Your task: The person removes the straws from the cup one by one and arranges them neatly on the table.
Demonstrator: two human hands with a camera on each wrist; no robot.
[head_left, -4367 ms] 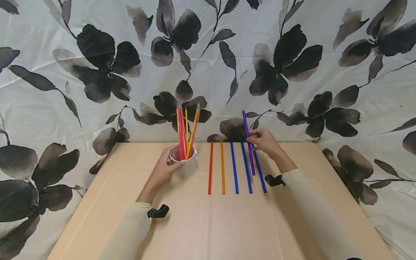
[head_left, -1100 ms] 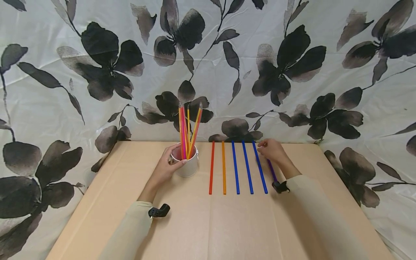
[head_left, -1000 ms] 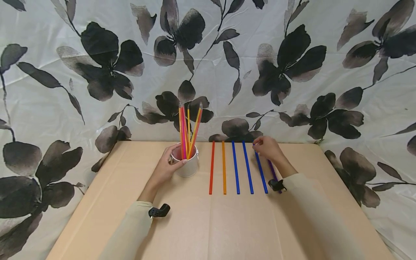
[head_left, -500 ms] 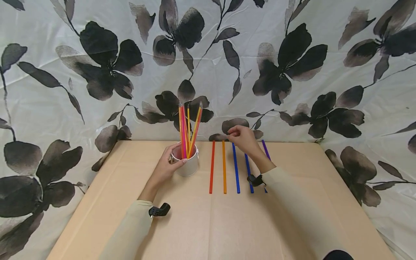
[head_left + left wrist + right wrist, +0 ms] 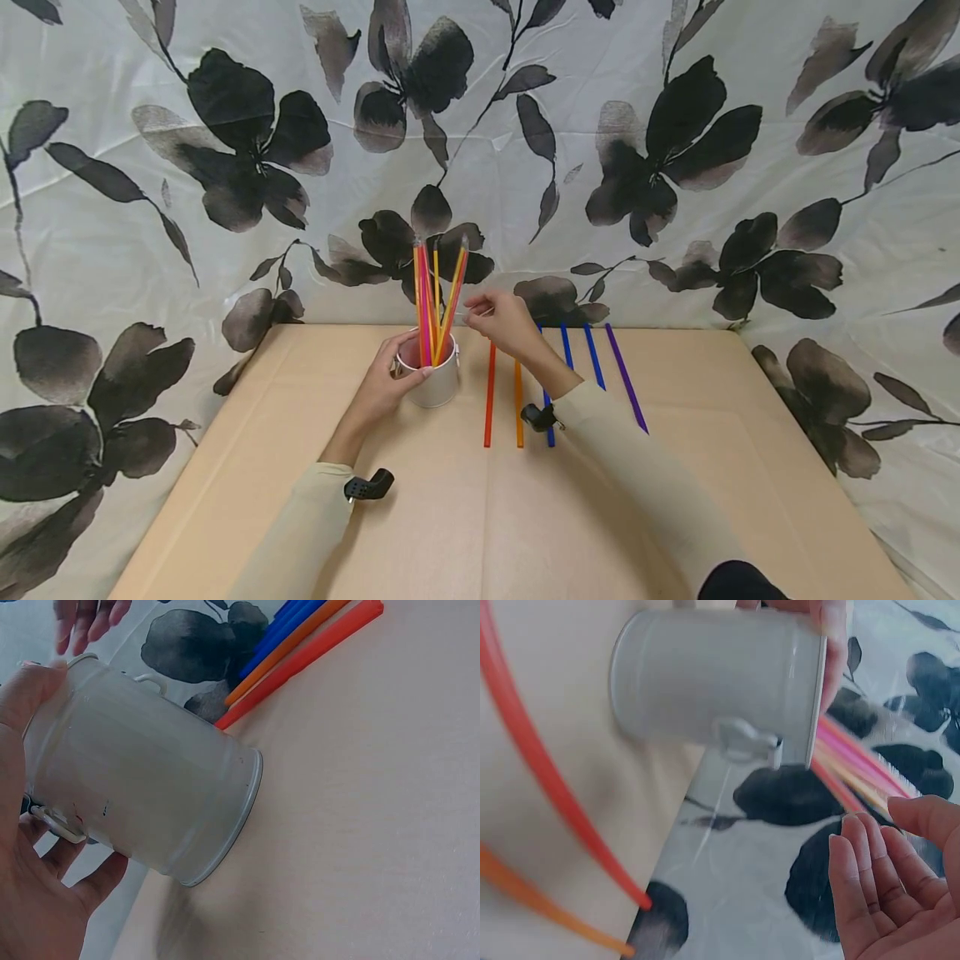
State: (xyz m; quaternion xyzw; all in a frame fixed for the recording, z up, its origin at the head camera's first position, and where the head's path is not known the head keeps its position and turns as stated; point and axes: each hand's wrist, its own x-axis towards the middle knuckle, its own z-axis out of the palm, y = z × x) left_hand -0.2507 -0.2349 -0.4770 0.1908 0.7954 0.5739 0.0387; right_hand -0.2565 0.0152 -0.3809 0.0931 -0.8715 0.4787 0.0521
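Note:
My left hand [image 5: 378, 392] grips a small white metal bucket [image 5: 438, 387], thumb at the rim and fingers round its side. Several pink, yellow and orange straws [image 5: 425, 308] stand in it, leaning. My right hand [image 5: 506, 325] hovers just right of their upper parts, fingers loosely bent and thumb apart, holding nothing in the right wrist view. Beneath that hand and forearm lies a row of straws: a red straw [image 5: 490, 400], an orange straw [image 5: 519, 408], three blue straws [image 5: 595, 357] and a purple straw [image 5: 624, 375]. Hand and sleeve partly cover several of them.
The pale wooden table [image 5: 450, 517] ends at a back edge, where the row's far ends lie. A white cloth with dark flowers [image 5: 240, 150] hangs behind and spreads round the sides. Each wrist carries a black camera band.
The purple straw, earlier held, now lies at the row's right end. My right hand let it go, touched the rightmost blue straw, then moved left to beside the bucket. The left hand stayed put.

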